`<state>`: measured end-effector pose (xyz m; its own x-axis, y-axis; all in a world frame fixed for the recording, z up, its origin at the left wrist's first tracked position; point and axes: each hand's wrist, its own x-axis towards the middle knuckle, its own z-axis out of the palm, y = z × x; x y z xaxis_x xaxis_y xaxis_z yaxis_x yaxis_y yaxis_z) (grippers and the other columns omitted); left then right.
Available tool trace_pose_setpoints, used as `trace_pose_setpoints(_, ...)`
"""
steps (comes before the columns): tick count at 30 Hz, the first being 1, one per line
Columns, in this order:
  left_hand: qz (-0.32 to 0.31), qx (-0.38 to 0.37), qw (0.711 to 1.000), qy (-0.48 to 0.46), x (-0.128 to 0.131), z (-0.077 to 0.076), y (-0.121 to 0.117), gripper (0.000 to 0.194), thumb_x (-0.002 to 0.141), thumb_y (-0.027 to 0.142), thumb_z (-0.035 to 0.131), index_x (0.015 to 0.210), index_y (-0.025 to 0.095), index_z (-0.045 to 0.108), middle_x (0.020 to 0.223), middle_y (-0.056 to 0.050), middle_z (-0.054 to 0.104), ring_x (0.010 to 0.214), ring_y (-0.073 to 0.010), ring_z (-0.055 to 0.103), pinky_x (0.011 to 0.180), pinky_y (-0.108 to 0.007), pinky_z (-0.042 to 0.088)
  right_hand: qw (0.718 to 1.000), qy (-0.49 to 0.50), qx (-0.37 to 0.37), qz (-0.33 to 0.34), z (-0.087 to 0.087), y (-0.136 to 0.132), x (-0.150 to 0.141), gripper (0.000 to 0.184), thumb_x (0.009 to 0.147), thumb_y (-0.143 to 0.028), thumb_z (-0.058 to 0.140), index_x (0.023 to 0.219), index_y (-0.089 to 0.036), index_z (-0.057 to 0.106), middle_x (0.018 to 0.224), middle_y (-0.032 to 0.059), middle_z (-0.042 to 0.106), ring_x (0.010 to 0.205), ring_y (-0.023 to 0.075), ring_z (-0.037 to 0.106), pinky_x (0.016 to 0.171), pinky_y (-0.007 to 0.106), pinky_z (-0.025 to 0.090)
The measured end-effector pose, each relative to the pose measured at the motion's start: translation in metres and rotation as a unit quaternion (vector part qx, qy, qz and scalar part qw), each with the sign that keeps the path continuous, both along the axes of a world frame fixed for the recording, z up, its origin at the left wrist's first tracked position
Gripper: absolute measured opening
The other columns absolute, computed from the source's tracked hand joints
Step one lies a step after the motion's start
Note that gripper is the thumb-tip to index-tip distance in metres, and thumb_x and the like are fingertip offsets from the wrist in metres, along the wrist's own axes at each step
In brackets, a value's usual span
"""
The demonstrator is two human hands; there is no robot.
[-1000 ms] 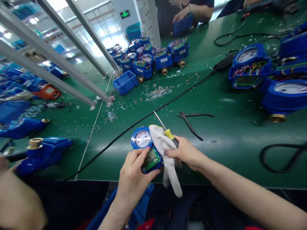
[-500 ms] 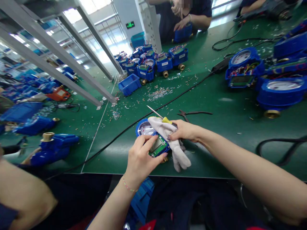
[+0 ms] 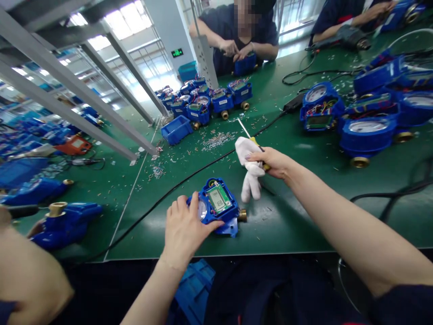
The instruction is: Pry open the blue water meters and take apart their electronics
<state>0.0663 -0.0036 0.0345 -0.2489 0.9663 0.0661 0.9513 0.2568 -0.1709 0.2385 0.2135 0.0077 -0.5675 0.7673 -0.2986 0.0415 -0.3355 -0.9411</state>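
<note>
A blue water meter (image 3: 219, 205) with a green circuit board on top and a brass fitting lies on the green table (image 3: 297, 198) near its front edge. My left hand (image 3: 184, 228) rests on the meter's left side, fingers wrapped over the dial. My right hand (image 3: 272, 161) is lifted above the table to the right of the meter. It grips a white cloth glove (image 3: 248, 174) together with a yellow-handled screwdriver (image 3: 248, 135), whose shaft points up and away.
Several blue meters (image 3: 209, 101) and a small blue bin (image 3: 176, 130) stand at the back; more meters (image 3: 365, 131) sit at the right. A black cable (image 3: 182, 180) crosses the table among metal scraps (image 3: 216, 139). Co-workers (image 3: 237, 40) work opposite. Another person's arm (image 3: 27, 280) is at the left.
The meter has been set down flat on the table under my left hand. My right hand has lifted away up and to the right with the glove and screwdriver.
</note>
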Motion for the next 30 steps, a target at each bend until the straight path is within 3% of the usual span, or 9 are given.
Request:
trace_pose_setpoints(3,0.074,-0.034,0.996,0.026,0.02,0.007,-0.015,0.085,0.072,0.069,0.051,0.122,0.0,0.049,0.095,-0.018,0.054,0.089,-0.0353,0.057,0.08,-0.047,0.046,0.997,-0.06,0.008,-0.049,-0.008,0.0,0.021,0.021,0.067,-0.017,0.068,0.083,-0.013,0.056,0.066,0.0004,0.056,0.049,0.0088,0.045,0.04,0.019,0.032)
trace_pose_setpoints(6,0.09,-0.062,0.991,-0.078,0.016,0.009,-0.016,0.088,0.066,0.067,0.058,0.12,-0.001,0.048,0.111,-0.023,0.054,0.103,-0.0366,0.056,0.088,-0.046,0.045,0.99,-0.119,0.027,-0.071,-0.017,-0.004,0.026,0.02,0.067,-0.016,0.072,0.081,-0.013,0.057,0.058,-0.0022,0.053,0.041,0.0072,0.038,0.034,0.019,0.023)
trace_pose_setpoints(11,0.135,-0.09,0.958,-0.238,0.009,0.006,-0.011,0.1,0.072,0.061,0.055,0.144,0.007,0.009,0.129,-0.022,0.05,0.114,-0.0338,0.055,0.092,-0.044,0.046,0.985,-0.142,0.042,-0.089,-0.024,-0.017,0.02,0.017,0.073,-0.021,0.07,0.083,-0.013,0.058,0.055,-0.0035,0.051,0.038,0.0069,0.036,0.032,0.018,0.024)
trace_pose_setpoints(16,0.205,-0.047,0.946,-0.246,0.031,0.001,-0.024,0.089,0.083,0.06,0.039,0.147,0.011,0.002,0.123,-0.025,0.054,0.097,-0.0378,0.063,0.083,-0.049,0.048,0.992,-0.11,-0.006,-0.056,-0.039,-0.049,0.028,0.022,0.074,-0.028,0.066,0.089,-0.013,0.06,0.058,-0.0029,0.052,0.039,0.0067,0.036,0.032,0.017,0.025)
trace_pose_setpoints(19,0.222,-0.043,0.919,-0.322,0.031,-0.008,-0.033,0.089,0.083,0.063,0.035,0.147,0.012,-0.001,0.133,-0.025,0.047,0.106,-0.0401,0.059,0.088,-0.054,0.044,0.994,-0.091,-0.06,-0.027,-0.049,-0.078,0.033,0.038,0.066,-0.039,0.074,0.088,-0.012,0.06,0.056,-0.0026,0.051,0.038,0.0064,0.034,0.031,0.017,0.023)
trace_pose_setpoints(22,0.214,0.033,0.85,-0.479,0.02,-0.021,-0.034,0.103,0.072,0.066,0.052,0.146,0.011,0.007,0.144,-0.022,0.035,0.128,-0.0379,0.041,0.104,-0.052,0.034,0.991,-0.05,-0.125,0.011,-0.054,-0.108,0.031,0.053,0.056,-0.049,0.08,0.087,-0.012,0.058,0.056,-0.002,0.051,0.039,0.0061,0.035,0.032,0.017,0.023)
trace_pose_setpoints(26,0.208,0.141,0.642,-0.724,0.014,-0.036,-0.032,0.104,0.069,0.054,0.063,0.145,0.025,-0.002,0.143,-0.015,0.039,0.122,-0.0289,0.05,0.099,-0.043,0.044,0.984,0.03,-0.177,0.0,-0.057,-0.135,0.014,0.058,0.055,-0.051,0.08,0.093,-0.014,0.055,0.065,-0.0015,0.053,0.044,0.0064,0.039,0.035,0.016,0.028)
trace_pose_setpoints(28,0.177,0.176,0.628,-0.737,0.018,-0.04,-0.034,0.106,0.067,0.048,0.069,0.145,0.031,0.0,0.147,-0.013,0.034,0.125,-0.0289,0.048,0.097,-0.041,0.047,0.979,0.069,-0.189,-0.029,-0.06,-0.139,0.006,0.058,0.057,-0.051,0.079,0.096,-0.017,0.053,0.072,-0.0002,0.057,0.053,0.0094,0.049,0.043,0.018,0.039)
trace_pose_setpoints(30,0.129,0.209,0.663,-0.707,0.024,-0.044,-0.038,0.106,0.061,0.043,0.075,0.144,0.031,0.01,0.151,-0.01,0.027,0.133,-0.0295,0.036,0.102,-0.04,0.042,0.974,0.101,-0.198,-0.047,-0.063,-0.138,0.0,0.059,0.058,-0.053,0.078,0.098,-0.019,0.052,0.079,0.0013,0.059,0.064,0.0135,0.056,0.059,0.023,0.049)
